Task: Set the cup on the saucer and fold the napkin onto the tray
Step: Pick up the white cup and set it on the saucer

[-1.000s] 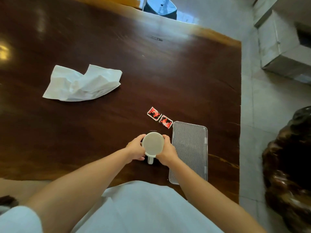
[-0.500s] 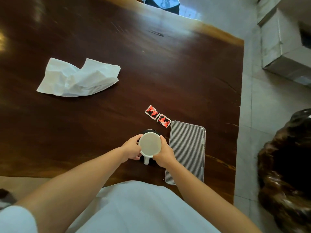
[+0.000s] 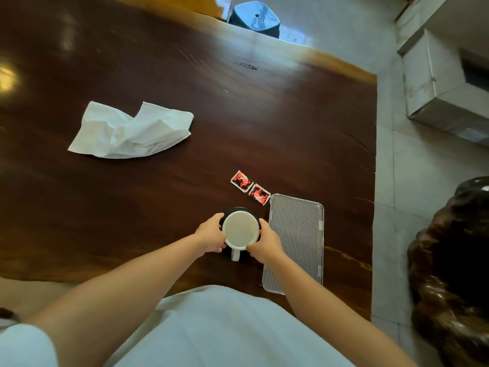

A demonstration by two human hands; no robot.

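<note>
1. Left hand point(image 3: 211, 234) and right hand point(image 3: 264, 243) each have a closed grip on the white cup point(image 3: 240, 230), over the dark saucer point(image 3: 239, 209).
2. Risk: an off-centre landing could tip it.
3. The crumpled napkin point(image 3: 129, 131) lies far left, well apart from the tray point(image 3: 296, 242).

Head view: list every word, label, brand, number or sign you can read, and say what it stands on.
No text can be read.
Two red packets: black and white print, too small and blurred to read.
Cup, napkin, tray: no print visible.
</note>
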